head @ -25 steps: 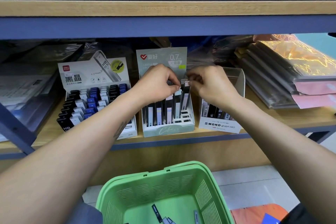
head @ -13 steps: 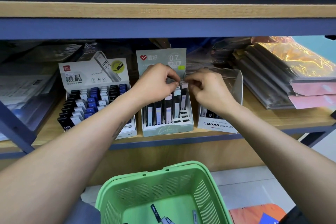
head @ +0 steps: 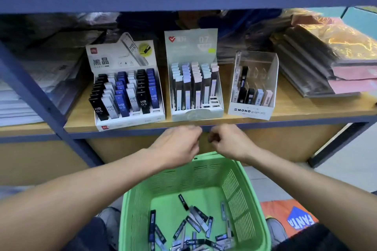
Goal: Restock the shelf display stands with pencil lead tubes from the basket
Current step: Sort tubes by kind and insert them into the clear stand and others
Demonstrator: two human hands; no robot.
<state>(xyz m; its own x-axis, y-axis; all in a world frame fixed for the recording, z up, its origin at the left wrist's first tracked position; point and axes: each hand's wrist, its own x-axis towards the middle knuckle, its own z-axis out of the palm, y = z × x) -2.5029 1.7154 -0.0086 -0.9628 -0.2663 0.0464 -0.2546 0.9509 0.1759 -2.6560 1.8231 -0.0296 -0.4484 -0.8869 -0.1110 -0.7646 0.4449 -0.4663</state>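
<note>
With both the left hand (head: 179, 144) and right hand (head: 230, 143) loosely curled and seemingly empty above the green basket (head: 251, 210), where loose pencil lead tubes (head: 193, 228) lie jumbled, a hasty grab risks mixing sizes among the shelf's display stands (head: 195, 79).

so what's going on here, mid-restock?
Yes. A person is restocking three lead-tube stands on a shelf from a green basket. Both hands, left and right, hang in front of the shelf edge above the basket, fingers loosely curled, nothing visibly held. The middle stand looks nearly full, the left stand too; the MONO stand is sparse. Loose tubes remain in the basket.
</note>
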